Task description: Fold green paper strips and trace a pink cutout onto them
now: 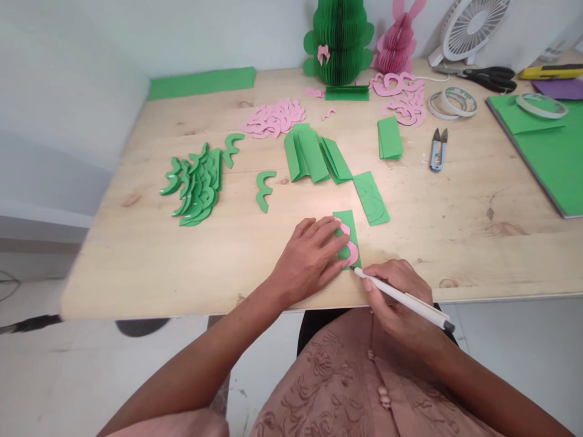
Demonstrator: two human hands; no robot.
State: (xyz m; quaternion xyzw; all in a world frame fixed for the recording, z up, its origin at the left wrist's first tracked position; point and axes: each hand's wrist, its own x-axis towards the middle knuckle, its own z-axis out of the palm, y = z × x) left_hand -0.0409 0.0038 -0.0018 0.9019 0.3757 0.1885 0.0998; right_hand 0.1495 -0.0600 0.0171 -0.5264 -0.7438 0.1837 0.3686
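Note:
My left hand [310, 261] lies flat near the table's front edge, its fingers stretched over a pink scalloped paper cutout [353, 254]. Under the cutout is a small green paper rectangle [345, 216]; the fingers press both down and hide their left part. My right hand [401, 325] grips a white pen [410, 301], its tip at the cutout's lower edge on the green paper. Just beyond lies another green rectangle [371, 197] with curved outlines drawn on it. Folded green paper pieces [312, 155] stand behind it.
Left are a pile of green cutouts [198, 188] and a loose green cutout [265, 189]. Pink scraps [276, 118], thread snips [438, 150], tape rolls [458, 102], scissors [489, 77], green sheets [546, 164] and a fan [476, 24] lie further off. Honeycomb paper figures [339, 45] stand by the wall.

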